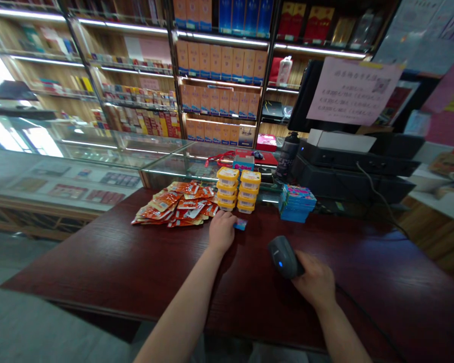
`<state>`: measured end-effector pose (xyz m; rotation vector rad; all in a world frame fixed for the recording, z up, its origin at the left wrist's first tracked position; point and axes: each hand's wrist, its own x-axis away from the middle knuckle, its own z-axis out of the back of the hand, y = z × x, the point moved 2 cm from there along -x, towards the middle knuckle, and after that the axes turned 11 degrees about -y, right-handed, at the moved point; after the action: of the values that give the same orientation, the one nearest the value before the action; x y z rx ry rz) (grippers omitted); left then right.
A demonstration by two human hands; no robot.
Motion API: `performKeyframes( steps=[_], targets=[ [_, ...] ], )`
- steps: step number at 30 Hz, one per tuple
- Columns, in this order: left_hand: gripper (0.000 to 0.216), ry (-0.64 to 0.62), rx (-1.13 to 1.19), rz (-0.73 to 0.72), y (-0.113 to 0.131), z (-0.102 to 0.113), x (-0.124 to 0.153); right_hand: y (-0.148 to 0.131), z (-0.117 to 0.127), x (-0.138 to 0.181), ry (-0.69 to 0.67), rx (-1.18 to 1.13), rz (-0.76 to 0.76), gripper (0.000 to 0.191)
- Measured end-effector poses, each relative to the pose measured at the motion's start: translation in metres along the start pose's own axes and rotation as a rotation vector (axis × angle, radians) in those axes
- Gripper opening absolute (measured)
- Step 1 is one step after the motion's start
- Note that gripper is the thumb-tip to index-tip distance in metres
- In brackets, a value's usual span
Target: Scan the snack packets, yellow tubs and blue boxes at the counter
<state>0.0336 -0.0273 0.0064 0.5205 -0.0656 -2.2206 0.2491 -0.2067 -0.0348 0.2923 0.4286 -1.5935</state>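
Observation:
My left hand (221, 232) rests on the dark red counter (109, 262), fingers closed on a small blue packet (241, 224) lying on the wood. It sits just in front of a heap of orange snack packets (179, 204) and two stacks of yellow tubs (238, 190). My right hand (316, 282) grips a dark handheld barcode scanner (283, 257) with a blue light, its head pointed toward the blue packet. The scanner's cable (366, 317) trails off to the right.
A stack of blue packs (297, 202) lies right of the tubs. A black till with a monitor and paper notice (353, 151) stands at the back right, a dark bottle (287, 151) beside it. Glass display cases (109, 156) and stocked shelves (219, 70) lie behind.

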Motion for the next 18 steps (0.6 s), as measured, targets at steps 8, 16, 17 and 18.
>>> performKeyframes(
  steps=[8, 16, 17, 18],
  targets=[
    [0.022, -0.232, 0.112, 0.083, 0.008, -0.014, 0.001, -0.008, 0.009, 0.001, -0.107, -0.024, -0.131, 0.028],
    [0.021, -0.247, 0.196, 0.164, 0.011, -0.024, 0.001, -0.009, 0.010, -0.001, -0.142, -0.055, -0.134, 0.027],
    [0.022, -0.251, 0.172, 0.160, 0.010, -0.023, 0.001, -0.009, 0.010, -0.002, -0.155, -0.055, -0.140, 0.026],
    [0.023, -0.254, 0.146, 0.151, 0.010, -0.022, 0.001, -0.010, 0.010, -0.003, -0.171, -0.052, -0.148, 0.026]
  ],
)
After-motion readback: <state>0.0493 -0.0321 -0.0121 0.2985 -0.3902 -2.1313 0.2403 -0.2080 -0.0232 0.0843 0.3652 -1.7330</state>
